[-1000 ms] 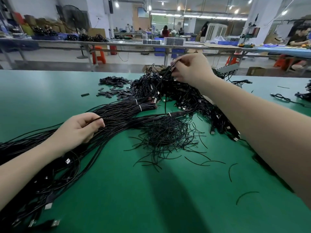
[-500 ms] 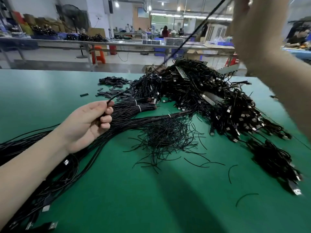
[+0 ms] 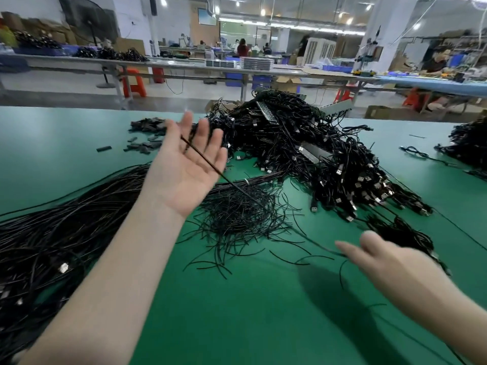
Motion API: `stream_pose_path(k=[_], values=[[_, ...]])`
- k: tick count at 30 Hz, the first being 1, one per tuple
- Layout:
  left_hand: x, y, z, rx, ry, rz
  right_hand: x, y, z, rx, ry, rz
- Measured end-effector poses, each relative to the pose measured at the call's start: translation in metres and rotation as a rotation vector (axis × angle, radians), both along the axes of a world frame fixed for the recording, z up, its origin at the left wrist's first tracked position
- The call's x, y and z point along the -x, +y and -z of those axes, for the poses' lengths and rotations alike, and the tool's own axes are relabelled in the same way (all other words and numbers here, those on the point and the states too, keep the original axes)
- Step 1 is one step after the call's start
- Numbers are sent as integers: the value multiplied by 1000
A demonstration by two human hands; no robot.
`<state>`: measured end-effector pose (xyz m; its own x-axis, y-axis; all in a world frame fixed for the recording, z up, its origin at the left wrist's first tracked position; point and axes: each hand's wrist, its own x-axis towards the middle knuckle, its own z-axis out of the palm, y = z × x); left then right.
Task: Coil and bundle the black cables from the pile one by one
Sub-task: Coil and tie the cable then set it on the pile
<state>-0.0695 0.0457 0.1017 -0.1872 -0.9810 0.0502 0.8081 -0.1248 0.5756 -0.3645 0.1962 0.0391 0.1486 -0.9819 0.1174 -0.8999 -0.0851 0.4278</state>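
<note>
Left hand is raised palm-up above the green surface, fingers spread; nothing is clamped in its grip. A single black cable is laid across the palm, running down toward the loose ties. Right hand is blurred, fingers extended low over the surface; whether anything is held cannot be told. The cable pile is heaped beyond both hands. Straightened cables are spread at left.

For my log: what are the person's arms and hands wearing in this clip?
Nothing shows: the left hand and right hand are bare, without gloves, rings or a watch. Both forearms are uncovered as far as the frame's edge, with no sleeve in view.
</note>
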Motion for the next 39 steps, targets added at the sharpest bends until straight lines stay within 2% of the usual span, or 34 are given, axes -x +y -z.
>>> stream_pose_path(k=[2, 3, 6, 7, 8, 9, 11, 15, 19, 22, 25, 27, 29, 31, 33, 36, 38, 39], values=[[20, 2, 6, 48, -98, 87, -18, -16, 11, -184, -62, 13], [27, 3, 10, 65, -143, 112, -19, -22, 22, -180, -102, 18], [43, 7, 22, 99, -275, 163, -47, -44, 18, -134, -570, 74], [46, 7, 25, 113, -325, 173, -63, -52, 12, -104, -860, -14], [49, 7, 29, 129, -375, 180, -82, -59, 8, -76, -1061, -90], [50, 7, 32, 149, -418, 185, -97, -68, 6, -31, -1181, -147], [50, 4, 35, 185, -476, 198, -119, -83, 0, 21, -1284, -220], [37, -2, 32, 220, -559, 206, -135, -101, -6, 55, -1358, -268], [28, -2, 31, 287, -706, 242, -133, -107, -10, -116, -1536, -345], [24, -2, 28, 282, -667, 290, -132, -108, -7, -259, -1606, -403], [18, -3, 23, 265, -520, 367, -129, -109, -3, -399, -1676, -378], [13, -2, 21, 288, -444, 427, -122, -110, 0, -526, -1652, -343], [13, 1, 21, 312, -449, 472, -109, -110, 1, -655, -1613, -291], [16, 5, 22, 338, -490, 549, -97, -110, -1, -651, -1522, -244], [17, 9, 23, 390, -618, 676, -86, -111, -6, -539, -1414, -183], [22, 12, 30, 488, -1019, 843, -71, -111, -17, -384, -1397, -124], [28, 12, 36, 469, -1243, 796, -67, -109, -25, -334, -1479, -132], [32, 12, 39, 452, -1287, 729, -67, -107, -29, -326, -1544, -145]])
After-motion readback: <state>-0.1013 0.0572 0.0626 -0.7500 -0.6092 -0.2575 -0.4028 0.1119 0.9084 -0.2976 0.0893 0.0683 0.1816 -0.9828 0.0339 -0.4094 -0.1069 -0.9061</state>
